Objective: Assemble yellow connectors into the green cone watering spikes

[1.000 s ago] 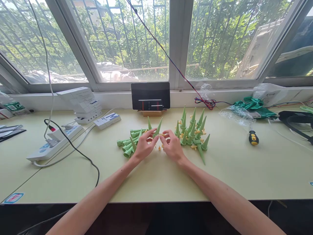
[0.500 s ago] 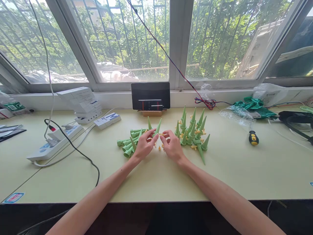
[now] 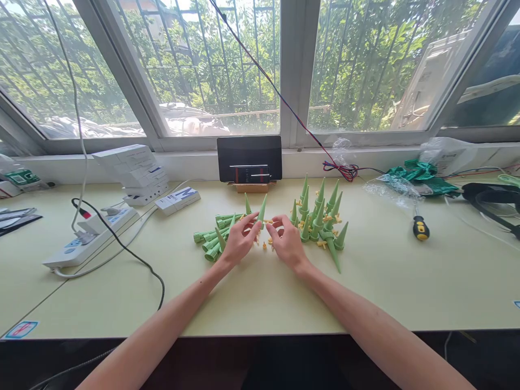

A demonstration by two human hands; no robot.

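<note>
Indoors, pale green desk (image 3: 260, 303) under barred window (image 3: 227, 65); power strip (image 3: 91, 238) left.

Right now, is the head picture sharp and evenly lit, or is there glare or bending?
Head view: strong daylight through the window washes out the outdoors; window frames bow from wide-angle distortion; both hands, left and right, and the green cones look sharp.

Light green plastic cones (image 3: 320, 216) with small yellow fittings (image 3: 324, 245) on a pale yellow-green table (image 3: 252, 292). A white power strip (image 3: 87, 237) with a black cable (image 3: 134, 257). A screwdriver (image 3: 421, 228) with a black and yellow handle.
</note>
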